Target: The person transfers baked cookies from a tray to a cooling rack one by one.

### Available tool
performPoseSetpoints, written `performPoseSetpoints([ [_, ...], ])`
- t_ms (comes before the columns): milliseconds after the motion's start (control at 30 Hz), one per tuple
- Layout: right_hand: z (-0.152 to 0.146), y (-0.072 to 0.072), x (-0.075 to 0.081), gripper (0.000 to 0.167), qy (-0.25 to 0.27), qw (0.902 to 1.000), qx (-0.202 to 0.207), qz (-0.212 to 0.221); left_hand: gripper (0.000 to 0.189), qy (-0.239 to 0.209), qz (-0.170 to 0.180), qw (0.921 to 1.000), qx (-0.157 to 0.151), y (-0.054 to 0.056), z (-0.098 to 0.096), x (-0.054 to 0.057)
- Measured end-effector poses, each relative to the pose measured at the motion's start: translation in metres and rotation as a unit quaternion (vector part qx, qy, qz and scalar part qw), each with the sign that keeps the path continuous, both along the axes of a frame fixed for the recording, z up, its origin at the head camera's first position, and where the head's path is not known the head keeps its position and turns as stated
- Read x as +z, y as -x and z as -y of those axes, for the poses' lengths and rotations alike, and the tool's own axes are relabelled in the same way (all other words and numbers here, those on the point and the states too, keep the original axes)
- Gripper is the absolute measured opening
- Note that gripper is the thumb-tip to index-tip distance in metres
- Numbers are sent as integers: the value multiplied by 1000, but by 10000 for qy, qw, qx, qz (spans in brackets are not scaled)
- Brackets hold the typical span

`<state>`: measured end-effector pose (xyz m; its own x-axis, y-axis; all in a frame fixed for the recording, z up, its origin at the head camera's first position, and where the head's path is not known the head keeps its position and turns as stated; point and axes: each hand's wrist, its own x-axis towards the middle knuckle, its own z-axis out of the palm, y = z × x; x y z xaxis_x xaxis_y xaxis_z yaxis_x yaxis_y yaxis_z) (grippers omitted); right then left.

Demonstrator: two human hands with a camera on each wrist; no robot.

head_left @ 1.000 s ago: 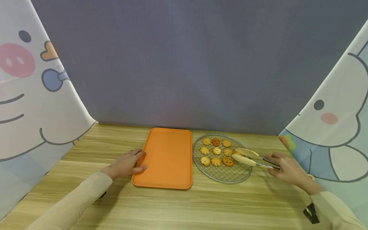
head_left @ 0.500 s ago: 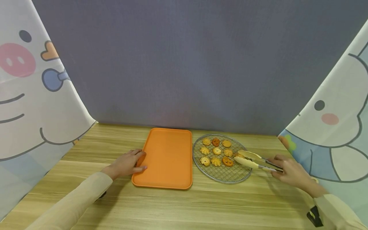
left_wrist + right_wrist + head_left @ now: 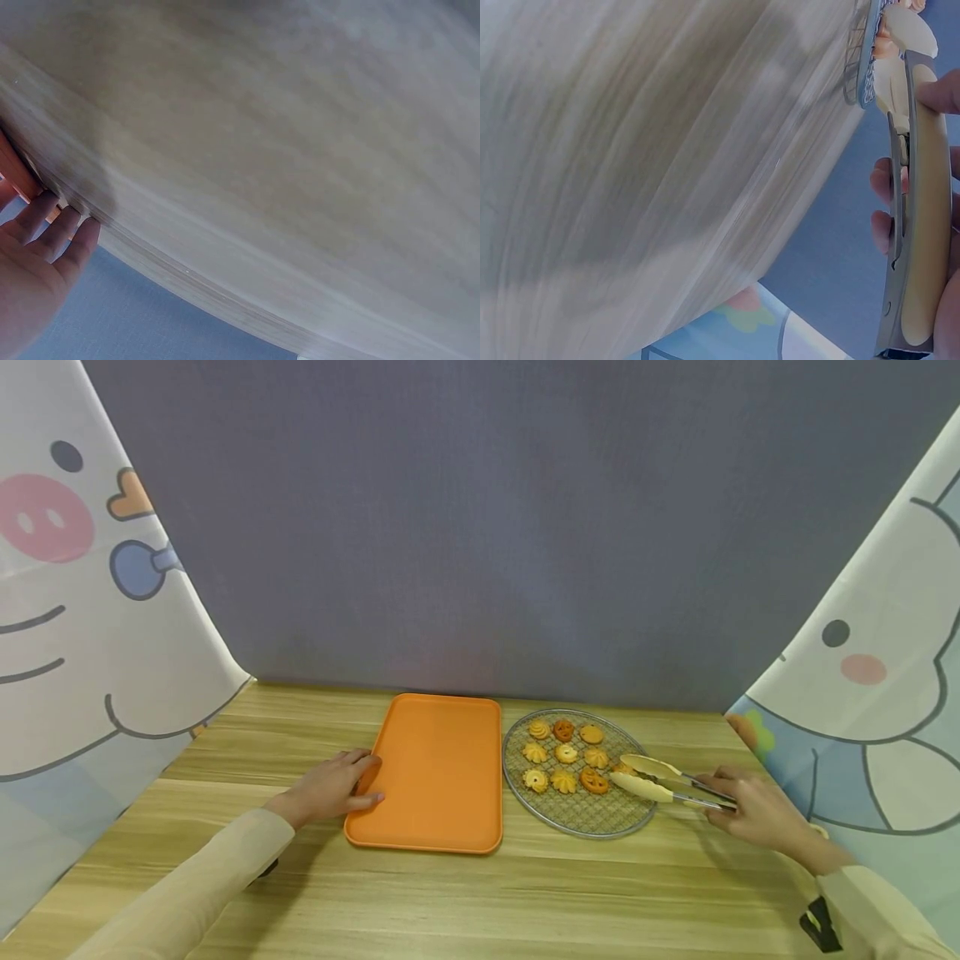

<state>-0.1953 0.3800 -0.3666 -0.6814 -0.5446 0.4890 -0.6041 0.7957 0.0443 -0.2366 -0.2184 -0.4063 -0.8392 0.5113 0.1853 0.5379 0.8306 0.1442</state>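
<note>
The left hand [image 3: 330,785] holds the left rim of a rectangular orange tray [image 3: 442,841], its thumb over the tray's inside. In the left wrist view several of its fingers reach the tray's edge at the tabletop. The right hand [image 3: 757,806] grips kitchen tongs [image 3: 928,217] with pale yellow tips and cream-coloured grips. Those tips lie over the right part of a round wire mesh rack [image 3: 592,822], either side of a brownish cookie [image 3: 623,768] partly hidden by them. Whether they touch it I cannot tell.
Several other cookies lie in rows on the rack, among them a swirled one [image 3: 539,729] and a pretzel-shaped one [image 3: 594,781]. A grey backdrop [image 3: 480,527] rises behind the wooden table [image 3: 450,902]; cartoon-printed sheets [image 3: 97,677] flank it.
The right hand and the tongs have shifted slightly right and toward the person, most of it in the first half second. The left hand and the tray stay put.
</note>
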Motion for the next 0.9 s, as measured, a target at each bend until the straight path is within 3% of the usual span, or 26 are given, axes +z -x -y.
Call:
performPoseSetpoints([
  [433,-1,-1,2,48,-68,9997,-212,106,63,1,123,9999,57,1,0,0],
  [900,0,-3,8,49,236,9979,-460,396,64,20,94,9999,63,0,-1,1],
])
